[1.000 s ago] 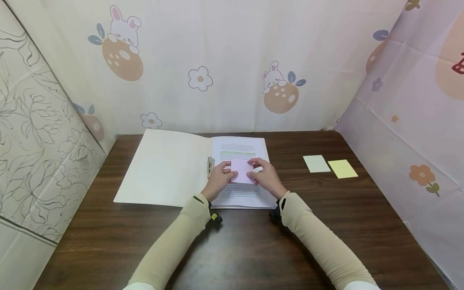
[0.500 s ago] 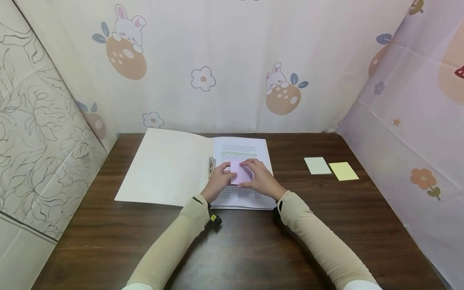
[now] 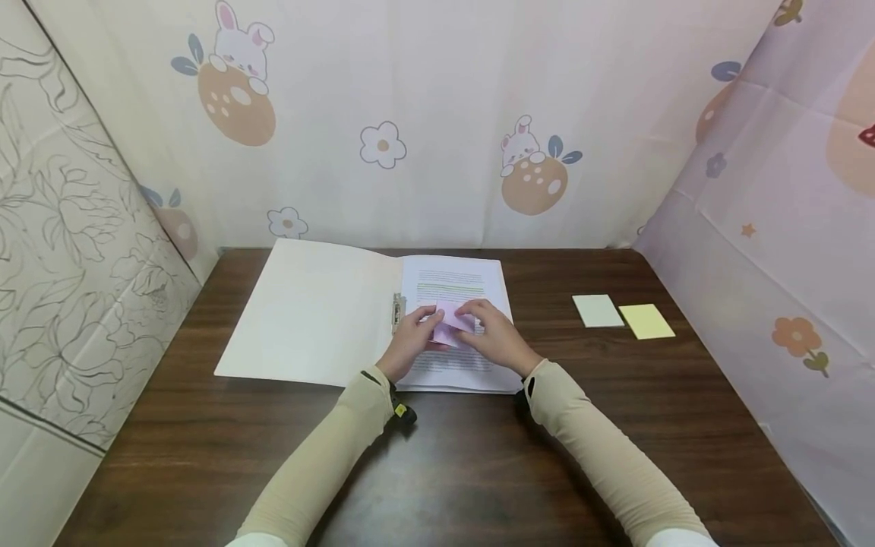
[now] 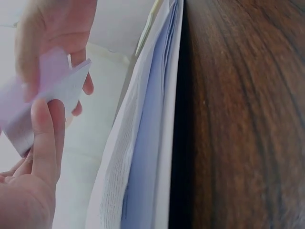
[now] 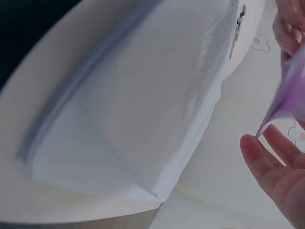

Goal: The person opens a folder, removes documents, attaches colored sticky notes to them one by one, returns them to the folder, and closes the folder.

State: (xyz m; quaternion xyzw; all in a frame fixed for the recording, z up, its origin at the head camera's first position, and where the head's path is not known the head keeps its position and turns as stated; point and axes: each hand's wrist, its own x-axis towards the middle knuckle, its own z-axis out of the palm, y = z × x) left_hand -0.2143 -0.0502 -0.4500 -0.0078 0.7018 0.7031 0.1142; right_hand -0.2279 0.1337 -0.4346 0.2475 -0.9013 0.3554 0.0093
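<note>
I read the fingers of the left hand [image 3: 407, 343] pinching the purple pad [image 3: 446, 335] over the pages [image 3: 440, 374], the right hand's [image 3: 500, 339] its lifted sheet [image 3: 453, 314]. Caution: uneven pull may crease the sheet; a slack left pinch may drop the pad.

I face a pale curtain [image 3: 451, 68] printed with rabbits [image 3: 241, 53], brownish fruit [image 3: 236, 106] and outlined flowers [image 3: 383, 145]. A white panel [image 3: 68, 251] with line-drawn blossoms stands on my left, a lilac-tinted curtain [image 3: 745, 281] on my right. Soft light glosses the dark wood-grain table [image 3: 451, 471] before me.
</note>
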